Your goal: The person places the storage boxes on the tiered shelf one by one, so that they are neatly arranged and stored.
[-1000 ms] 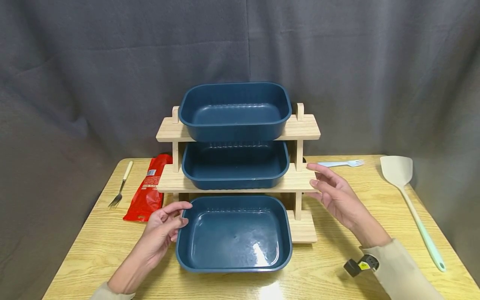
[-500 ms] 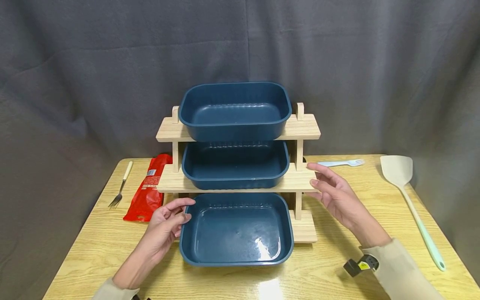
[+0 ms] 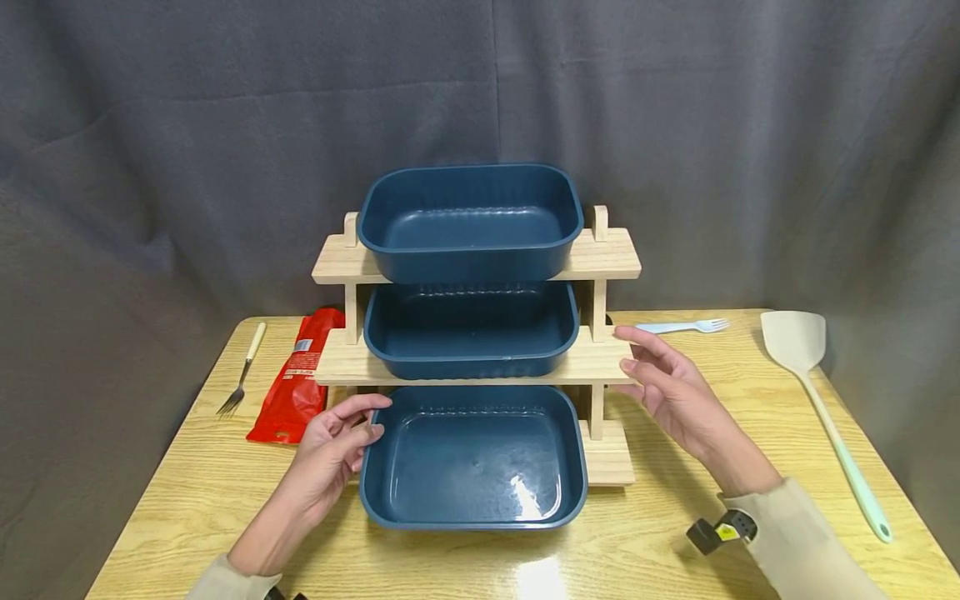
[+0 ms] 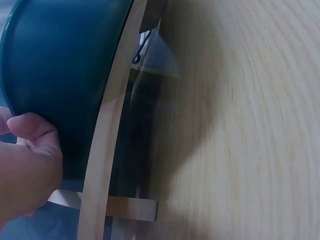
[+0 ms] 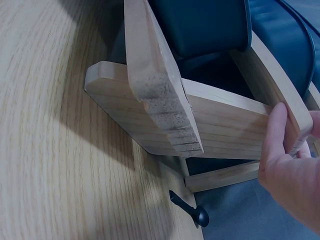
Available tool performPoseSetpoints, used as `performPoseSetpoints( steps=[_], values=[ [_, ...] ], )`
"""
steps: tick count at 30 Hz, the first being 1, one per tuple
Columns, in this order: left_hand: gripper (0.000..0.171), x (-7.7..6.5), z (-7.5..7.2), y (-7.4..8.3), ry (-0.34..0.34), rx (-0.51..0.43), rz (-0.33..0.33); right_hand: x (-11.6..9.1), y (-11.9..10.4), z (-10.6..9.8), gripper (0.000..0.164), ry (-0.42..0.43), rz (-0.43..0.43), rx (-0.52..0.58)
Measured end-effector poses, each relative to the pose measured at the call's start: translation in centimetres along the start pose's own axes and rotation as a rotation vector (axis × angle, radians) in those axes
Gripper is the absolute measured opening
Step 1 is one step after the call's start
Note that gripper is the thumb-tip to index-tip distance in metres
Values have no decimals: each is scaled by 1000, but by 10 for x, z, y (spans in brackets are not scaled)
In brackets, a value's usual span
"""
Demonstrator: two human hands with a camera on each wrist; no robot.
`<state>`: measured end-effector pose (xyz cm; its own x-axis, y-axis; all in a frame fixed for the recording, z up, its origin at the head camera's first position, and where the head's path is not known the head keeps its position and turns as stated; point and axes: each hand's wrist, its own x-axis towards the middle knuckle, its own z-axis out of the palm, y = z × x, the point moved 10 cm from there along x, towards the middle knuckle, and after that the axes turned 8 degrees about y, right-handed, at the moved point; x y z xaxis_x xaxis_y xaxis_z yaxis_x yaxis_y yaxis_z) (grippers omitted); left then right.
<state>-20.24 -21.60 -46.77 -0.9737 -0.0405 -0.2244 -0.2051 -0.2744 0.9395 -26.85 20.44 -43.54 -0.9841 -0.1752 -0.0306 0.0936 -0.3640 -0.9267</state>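
My left hand (image 3: pixel 330 450) pinches the left rim of the lowest blue plastic bin (image 3: pixel 476 471), which sits on the bottom board of a wooden three-tier shelf (image 3: pixel 611 450). In the left wrist view the thumb (image 4: pixel 32 126) presses against the bin's wall, its far fingers partly hidden. My right hand (image 3: pixel 675 396) grips the right end of the middle board (image 5: pixel 280 90), thumb on one face and fingers around the other. A second blue bin (image 3: pixel 472 367) rests on the middle board and a third (image 3: pixel 472 265) on the top one. All three bins look empty inside.
Left of the shelf lie a red packet (image 3: pixel 288 396) and a fork with a cream handle (image 3: pixel 253 342). To the right are a pale blue fork (image 3: pixel 686 327) and a long spatula (image 3: pixel 832 425). A black spoon-like piece (image 5: pixel 192 210) lies behind the shelf. Grey curtain (image 3: pixel 675 150) hangs behind.
The lowest bin has slid back and slightly right on its board, my left hand moving with it. My right hand has kept its hold on the middle board.
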Motion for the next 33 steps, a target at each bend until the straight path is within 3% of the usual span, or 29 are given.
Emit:
performPoseSetpoints(
  steps=[33],
  values=[
    [28, 1, 3, -1, -9, -8, 36, 1, 1, -4, 42, 8, 7, 0]
  ],
)
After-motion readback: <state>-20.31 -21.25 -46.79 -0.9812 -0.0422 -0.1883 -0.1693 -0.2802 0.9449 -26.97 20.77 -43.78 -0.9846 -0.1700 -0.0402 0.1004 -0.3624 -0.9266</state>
